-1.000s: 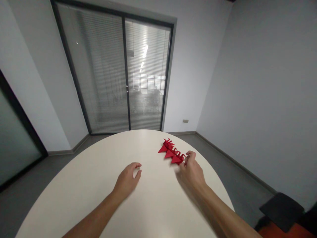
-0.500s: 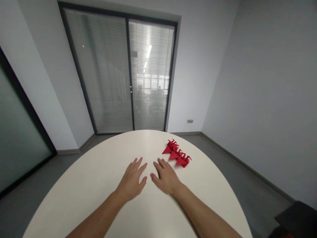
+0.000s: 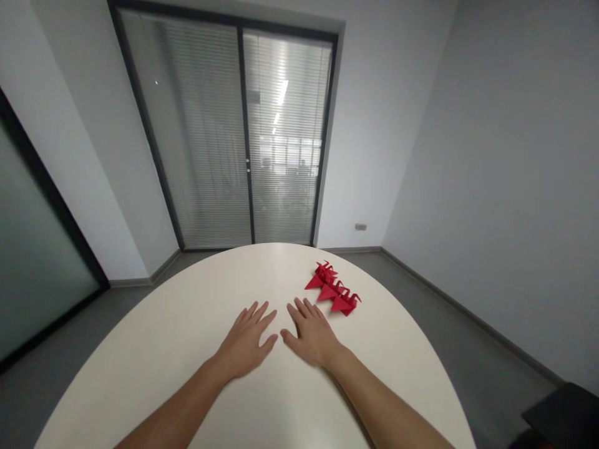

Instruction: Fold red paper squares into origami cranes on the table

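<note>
Several red origami cranes (image 3: 333, 289) stand bunched in a slanting row on the right far part of the round white table (image 3: 159, 349). My left hand (image 3: 248, 340) is palm down over the tabletop, fingers spread and holding nothing. Close beside it, my right hand (image 3: 311, 332) is also palm down with its fingers apart, and nothing is in it. The thumbs point toward each other with a small gap between. Of the two, my right hand is nearer the cranes, just to their front left, without touching them.
Beyond the table's far edge are glass panels with blinds (image 3: 206, 137) in a dark frame. A wall socket (image 3: 360, 227) sits low on the white wall. At the bottom right corner is a dark object (image 3: 566, 411), partly cut off.
Both hands have shifted very slightly toward me and to the left, still spread. The cranes keep their places on the table; the view has tilted a little.
</note>
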### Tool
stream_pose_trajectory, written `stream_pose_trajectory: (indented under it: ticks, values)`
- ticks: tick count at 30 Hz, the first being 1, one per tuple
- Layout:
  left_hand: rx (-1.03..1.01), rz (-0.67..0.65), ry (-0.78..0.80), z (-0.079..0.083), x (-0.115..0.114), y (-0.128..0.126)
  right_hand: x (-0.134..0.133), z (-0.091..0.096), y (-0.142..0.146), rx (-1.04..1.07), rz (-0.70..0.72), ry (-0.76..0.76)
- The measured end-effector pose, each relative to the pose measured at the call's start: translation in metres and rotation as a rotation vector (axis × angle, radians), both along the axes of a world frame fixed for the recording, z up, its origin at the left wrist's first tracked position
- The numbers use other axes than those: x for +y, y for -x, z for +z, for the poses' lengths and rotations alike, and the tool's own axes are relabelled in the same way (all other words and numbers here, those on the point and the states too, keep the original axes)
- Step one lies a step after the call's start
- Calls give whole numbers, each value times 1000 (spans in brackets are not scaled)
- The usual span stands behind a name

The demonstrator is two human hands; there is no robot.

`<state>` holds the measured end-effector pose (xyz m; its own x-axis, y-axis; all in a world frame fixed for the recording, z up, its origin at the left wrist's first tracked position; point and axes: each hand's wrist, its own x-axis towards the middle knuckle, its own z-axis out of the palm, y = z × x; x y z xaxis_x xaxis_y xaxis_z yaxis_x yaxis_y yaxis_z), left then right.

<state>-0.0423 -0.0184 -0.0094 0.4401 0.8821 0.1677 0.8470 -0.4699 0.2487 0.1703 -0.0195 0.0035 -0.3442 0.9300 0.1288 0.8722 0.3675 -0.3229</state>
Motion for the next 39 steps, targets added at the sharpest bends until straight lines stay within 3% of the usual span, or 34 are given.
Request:
stream_pose_trajectory:
  ticks: [8, 14, 17, 20, 23, 26, 31, 35, 39]
  values:
    - [-4, 11, -2, 3, -3, 2, -6, 2, 2, 12, 10, -42]
    - [8, 25, -19, 5, -7, 3, -11, 24, 1, 88, 177, -292]
    - [-8, 24, -23, 5, -8, 4, -9, 38, -16, 112, -18, -469]
    - [-27, 19, -15, 6, -9, 5, -2, 45, -45, 175, -383, -560]
    - [-52, 18, -14, 7, -9, 6, 7, 43, -75, 183, -665, -480]
    - [-57, 19, -15, 7, -9, 6, 14, 38, -92, 208, -761, -282]
    - [-60, 24, -8, 10, -11, 4, 14, 34, -94, 146, -710, -206]
    - [-40, 28, 0, 12, -13, 4, 12, 33, -88, 219, -655, -217]
    - [-54, 33, -13, 9, -11, 4, 7, 33, -72, 402, -412, -288]
